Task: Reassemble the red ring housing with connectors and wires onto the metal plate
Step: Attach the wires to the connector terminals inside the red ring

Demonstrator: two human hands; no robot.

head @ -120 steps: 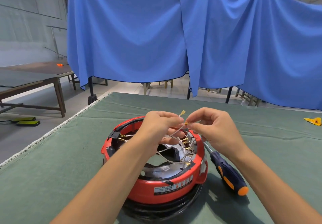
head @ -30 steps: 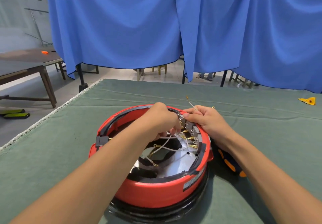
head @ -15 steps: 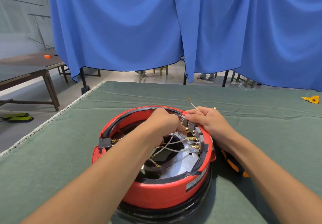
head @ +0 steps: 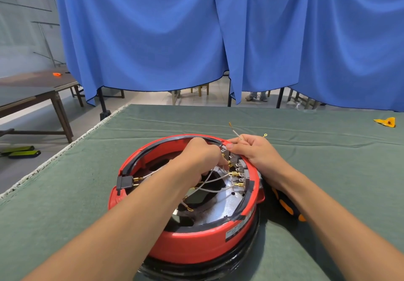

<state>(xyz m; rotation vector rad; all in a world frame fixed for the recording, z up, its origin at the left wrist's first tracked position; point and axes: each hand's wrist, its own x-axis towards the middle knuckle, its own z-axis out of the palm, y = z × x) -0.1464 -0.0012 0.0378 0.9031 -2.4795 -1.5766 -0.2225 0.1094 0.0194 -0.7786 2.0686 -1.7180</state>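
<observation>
at the near edge of the green cloth-covered bench (head: 87, 193), two bare forearms reach forward over a round red plastic ring housing (head: 196, 243) that sits on a black circular base (head: 218, 265). inside the ring lies a shiny metal plate (head: 218, 211), crossed by thin white wires (head: 215, 180) tipped with brass spade connectors (head: 234, 173). a black connector block (head: 125, 182) with brass pins is set in the ring's left wall, and grey terminal blocks (head: 239, 165) line its far right wall. the left hand (head: 200, 158) dips inside the ring, its fingers curled at the wires beside those terminals; what exactly this grip pinches cannot be told. the right hand (head: 254, 151) rests on the ring's far right rim, its grip pinching a loose white wire (head: 236, 132) whose brass tip points up and away toward the far edge. a blue and orange screwdriver handle (head: 286, 205) lies just right of the housing, partly hidden under the right forearm. a small brass ring terminal (head: 265, 135) shows just beyond the right hand. a yellow plastic scrap (head: 385, 122) lies near the far right corner. beyond the bench hang blue cloth drapes (head: 153, 40), with a wooden table (head: 32, 88) at left.
</observation>
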